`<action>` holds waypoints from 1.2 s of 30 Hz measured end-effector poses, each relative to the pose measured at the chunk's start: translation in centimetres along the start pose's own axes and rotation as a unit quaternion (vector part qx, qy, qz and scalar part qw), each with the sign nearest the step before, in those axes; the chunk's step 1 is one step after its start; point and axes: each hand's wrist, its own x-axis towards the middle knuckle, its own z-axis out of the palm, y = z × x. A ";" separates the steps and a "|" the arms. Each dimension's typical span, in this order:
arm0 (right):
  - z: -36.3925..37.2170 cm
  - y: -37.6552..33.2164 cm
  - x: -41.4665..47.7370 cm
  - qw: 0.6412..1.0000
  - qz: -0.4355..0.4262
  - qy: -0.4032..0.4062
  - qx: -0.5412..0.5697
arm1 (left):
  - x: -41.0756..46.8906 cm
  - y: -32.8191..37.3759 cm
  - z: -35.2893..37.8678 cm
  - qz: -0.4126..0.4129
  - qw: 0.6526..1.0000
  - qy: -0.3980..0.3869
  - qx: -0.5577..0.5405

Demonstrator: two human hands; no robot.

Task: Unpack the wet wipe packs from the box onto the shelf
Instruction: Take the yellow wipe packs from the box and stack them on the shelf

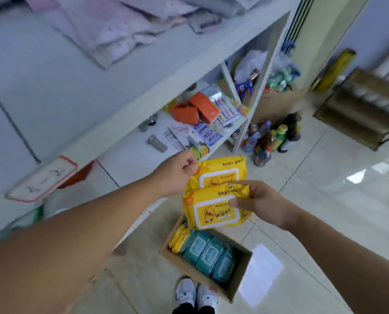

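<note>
A person stands over an open brown cardboard box (234,288) on the floor, still part full of teal and yellow packs. Above the box, the left hand (177,175) pinches the upper yellow plastic baby-wipe pack (223,173) by its left edge; the right hand (257,200) grips the lower yellow pack (211,211) at its top right corner. Both packs face upward, their long axes running left to right. Judged best: carry them level to the white metal shelf (143,150) beyond the box and lay each flat.
</note>
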 end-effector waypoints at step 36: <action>31.9 -36.8 -0.4 0.936 -0.298 -0.177 -0.070 | -36.8 -1.1 -40.3 -0.091 0.943 0.318 -0.027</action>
